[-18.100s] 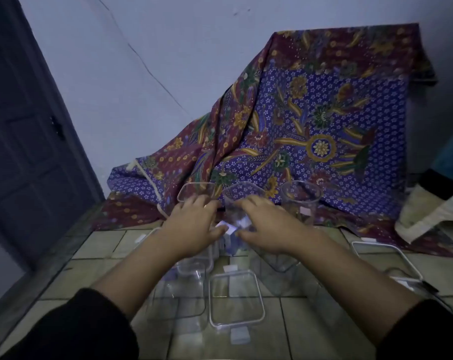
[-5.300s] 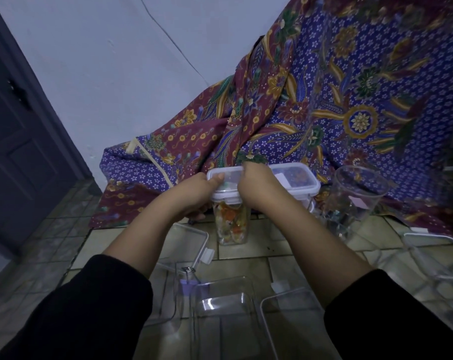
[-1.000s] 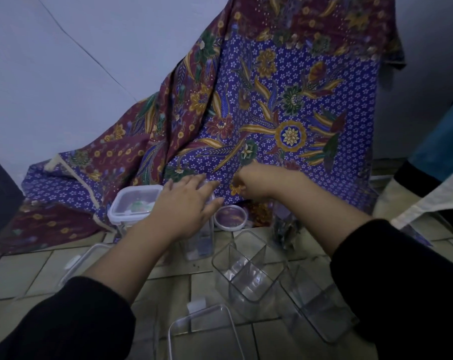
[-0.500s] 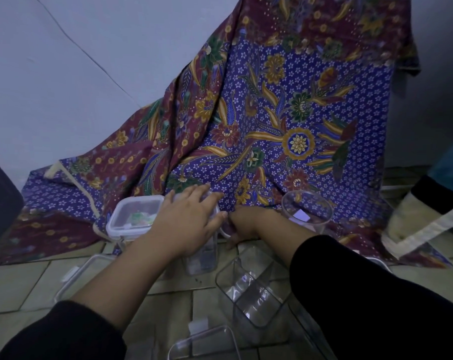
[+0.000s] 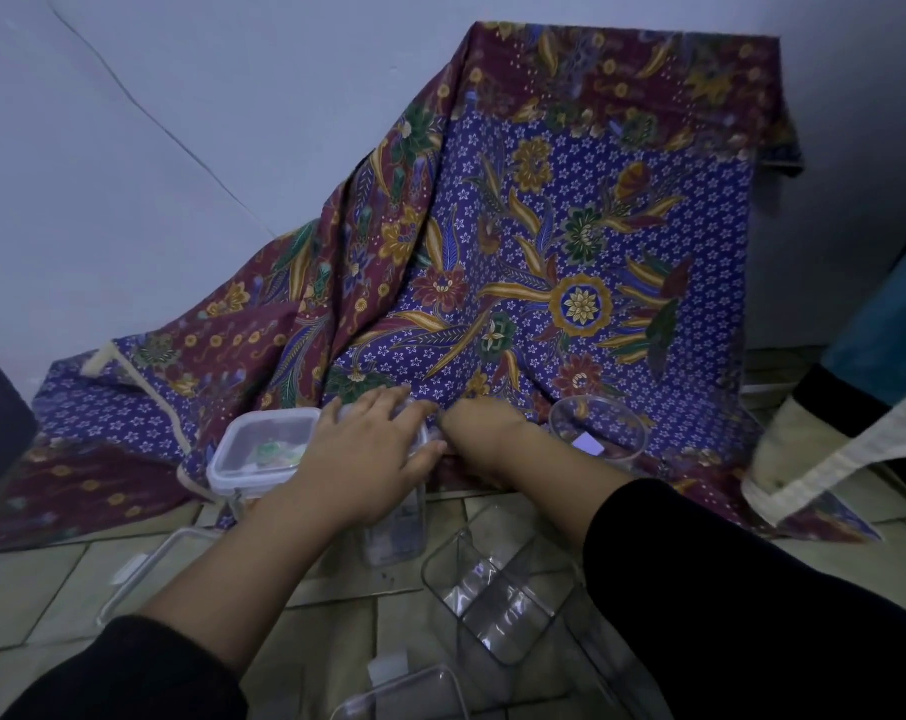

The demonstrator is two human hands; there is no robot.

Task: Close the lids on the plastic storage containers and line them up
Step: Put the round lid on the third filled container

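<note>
My left hand [image 5: 368,459] lies flat and spread on the top of a tall clear container [image 5: 396,527] that stands on the tiled floor [image 5: 40,589], just at the edge of the patterned cloth [image 5: 544,283]. My right hand [image 5: 484,441] is just beside it, at the container's right upper edge. The fingers are hidden, so I cannot tell whether they pinch a clasp or only press. I judge that I am closing this lid. To do it well I should keep the left palm pressing straight down so the container does not tip, and push each side clasp until it sits flat.

Touching this container on the left stands a closed container [image 5: 261,452] with a white lid and something green inside, so the line seems to begin here. To the right, on the cloth, an open round container [image 5: 599,426] waits without a lid. Nearer to me, an open divided container [image 5: 492,600] lies tilted on the floor, a loose lid [image 5: 139,574] lies at the left, and another clear piece [image 5: 404,693] is at the bottom edge. These crowd the floor where the row should go.
</note>
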